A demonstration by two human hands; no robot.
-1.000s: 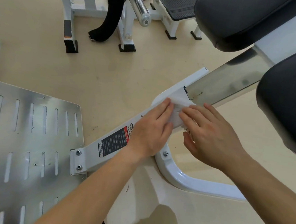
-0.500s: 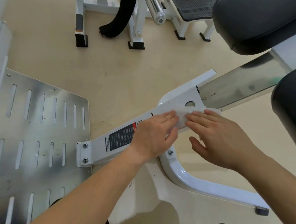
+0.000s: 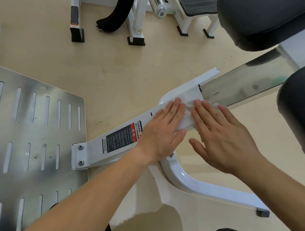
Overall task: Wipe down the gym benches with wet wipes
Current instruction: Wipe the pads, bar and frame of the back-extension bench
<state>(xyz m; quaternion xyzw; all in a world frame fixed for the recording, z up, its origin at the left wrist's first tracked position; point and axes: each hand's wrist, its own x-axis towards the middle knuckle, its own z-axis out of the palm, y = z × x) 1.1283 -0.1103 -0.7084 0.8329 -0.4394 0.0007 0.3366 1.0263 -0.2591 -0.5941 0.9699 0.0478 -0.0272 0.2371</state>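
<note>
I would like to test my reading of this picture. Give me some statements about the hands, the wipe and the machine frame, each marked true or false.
1. The left hand and the right hand both lie flat on the white wipe. True.
2. A warning label sits on the white beam, beside the left hand. True.
3. The wipe covers the warning label. False: the label is mostly bare, and the wipe lies farther up the beam.
4. The right hand grips a spray bottle. False: it holds nothing, and its straight fingers rest on the wipe.
5. A slotted metal plate lies to the left of the hands. True.
</note>
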